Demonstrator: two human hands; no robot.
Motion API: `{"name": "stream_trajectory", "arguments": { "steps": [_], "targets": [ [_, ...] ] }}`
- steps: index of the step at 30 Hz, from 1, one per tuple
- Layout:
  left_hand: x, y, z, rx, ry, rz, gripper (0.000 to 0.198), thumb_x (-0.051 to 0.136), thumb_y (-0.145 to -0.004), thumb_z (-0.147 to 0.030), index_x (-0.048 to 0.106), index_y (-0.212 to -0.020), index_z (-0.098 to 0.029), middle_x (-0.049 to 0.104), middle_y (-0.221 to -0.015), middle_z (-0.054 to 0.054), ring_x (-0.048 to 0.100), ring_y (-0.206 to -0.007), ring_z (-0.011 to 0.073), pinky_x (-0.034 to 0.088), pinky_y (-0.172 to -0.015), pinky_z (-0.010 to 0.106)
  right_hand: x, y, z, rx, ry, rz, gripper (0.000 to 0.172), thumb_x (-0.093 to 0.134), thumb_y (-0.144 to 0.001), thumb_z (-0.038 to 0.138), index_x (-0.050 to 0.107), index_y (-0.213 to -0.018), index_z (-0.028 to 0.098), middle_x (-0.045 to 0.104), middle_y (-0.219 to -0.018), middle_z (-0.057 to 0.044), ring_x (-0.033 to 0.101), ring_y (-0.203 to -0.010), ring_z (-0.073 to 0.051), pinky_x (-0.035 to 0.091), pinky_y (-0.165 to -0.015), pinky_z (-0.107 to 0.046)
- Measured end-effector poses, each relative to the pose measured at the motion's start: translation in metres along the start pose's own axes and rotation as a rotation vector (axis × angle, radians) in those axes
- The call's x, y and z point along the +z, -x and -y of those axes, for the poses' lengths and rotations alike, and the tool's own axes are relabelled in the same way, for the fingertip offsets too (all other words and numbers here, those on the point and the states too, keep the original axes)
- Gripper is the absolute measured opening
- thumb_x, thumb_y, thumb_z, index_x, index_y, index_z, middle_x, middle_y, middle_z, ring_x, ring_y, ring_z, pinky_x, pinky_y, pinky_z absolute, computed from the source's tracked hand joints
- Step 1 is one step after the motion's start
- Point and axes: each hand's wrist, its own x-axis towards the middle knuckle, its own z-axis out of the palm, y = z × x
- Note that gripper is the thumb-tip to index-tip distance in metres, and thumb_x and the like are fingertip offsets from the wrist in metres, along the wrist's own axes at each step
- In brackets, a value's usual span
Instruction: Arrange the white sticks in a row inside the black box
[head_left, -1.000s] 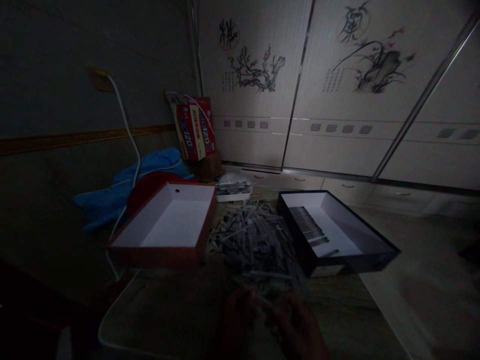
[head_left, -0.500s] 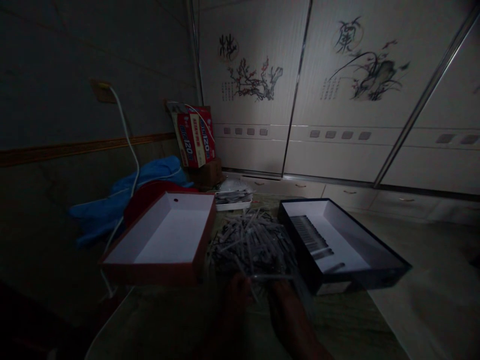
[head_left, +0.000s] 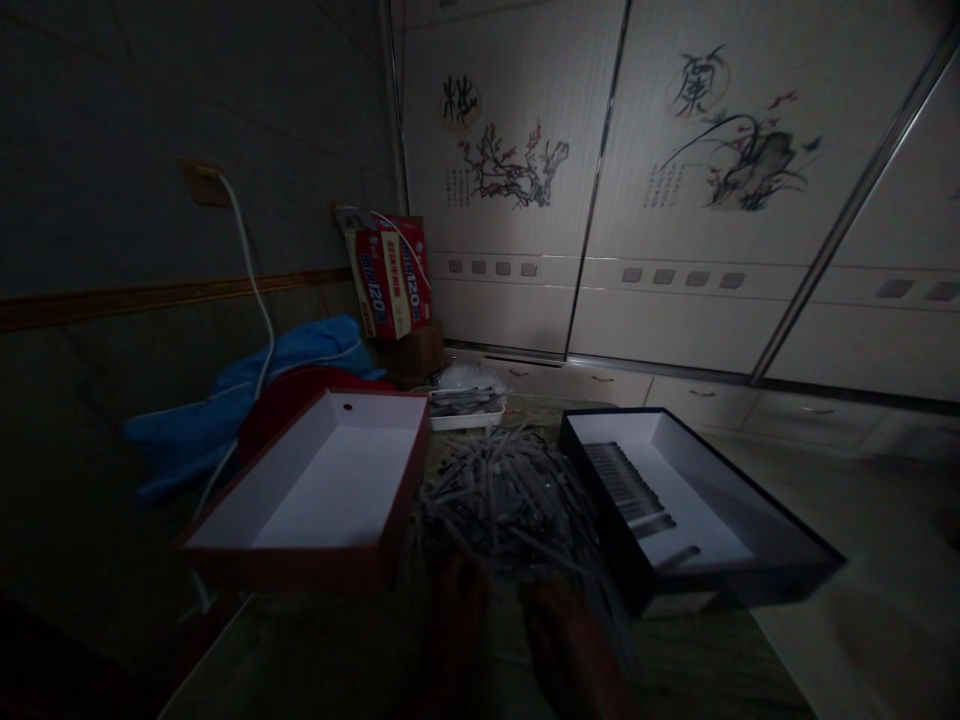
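A heap of thin, straight pen-like sticks (head_left: 510, 490), many in clear sleeves, lies mid-table. At its near edge, my left hand (head_left: 459, 595) has its fingers curled; whatever they hold is lost in the dark. My right hand (head_left: 562, 625) is just to the right, also curled, its fingertips in shadow beside the sticks. To the right stands a dark-edged box tray (head_left: 739, 580) with a white inside, where several dark sticks (head_left: 626, 485) lie side by side in a row, one apart near the front. On the left sits a red-sided box tray (head_left: 292, 568) with a white bottom.
Behind the heap, a white tray (head_left: 450, 422) holds more sticks beside a clear plastic bag (head_left: 472, 378). Blue cloth (head_left: 300, 350) and a white cable (head_left: 255, 270) are at the left. A red carton (head_left: 390, 275) stands before the wardrobe doors (head_left: 510, 310).
The horizontal clear stick between my hands no longer shows. Both hands sit slightly lower in view, and the whole scene has shifted a little downward as the camera tilted.
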Motion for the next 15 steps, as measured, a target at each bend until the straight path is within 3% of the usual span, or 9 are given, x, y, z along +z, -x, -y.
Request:
{"name": "stream_trajectory", "arguments": {
  "steps": [4,7,10,15],
  "targets": [
    [-0.005,0.018,-0.002,-0.070,0.020,0.001,0.025,0.057,-0.067,-0.041,0.057,-0.077,-0.018,0.060,-0.059,-0.002,0.057,-0.054,0.0158,0.046,-0.053,0.028,-0.012,0.017,0.003,-0.019,-0.053,-0.007,0.024,0.038,-0.088,0.021,0.061,-0.095,0.019,0.065,-0.093,-0.008,0.060,-0.085,-0.018,0.045,-0.076,-0.026],
    [-0.005,0.022,0.001,-0.101,0.030,-0.017,0.028,0.056,-0.069,-0.043,0.057,-0.079,-0.017,0.064,-0.061,0.001,0.061,-0.059,0.0178,0.048,-0.059,0.030,-0.024,0.012,0.000,0.035,-0.026,-0.173,0.025,0.038,-0.090,0.030,0.059,-0.085,0.019,0.063,-0.080,-0.006,0.058,-0.072,-0.017,0.044,-0.065,-0.025],
    [-0.004,0.024,0.006,-0.108,0.028,-0.042,0.034,0.052,-0.070,-0.048,0.056,-0.081,-0.016,0.067,-0.064,0.005,0.063,-0.060,0.0207,0.049,-0.062,0.034,-0.038,-0.009,-0.002,0.074,0.108,-0.323,0.022,0.040,-0.088,0.027,0.059,-0.080,0.019,0.061,-0.077,-0.005,0.057,-0.071,-0.017,0.042,-0.065,-0.025],
    [-0.001,0.027,0.011,-0.038,-0.003,-0.081,0.037,0.052,-0.068,-0.056,0.056,-0.071,-0.019,0.065,-0.057,0.003,0.062,-0.058,0.0208,0.047,-0.066,0.035,-0.050,-0.046,0.010,0.153,0.537,-0.181,0.021,0.044,-0.083,0.018,0.065,-0.082,0.020,0.064,-0.082,-0.006,0.060,-0.076,-0.018,0.040,-0.063,-0.025]
  ]
}}
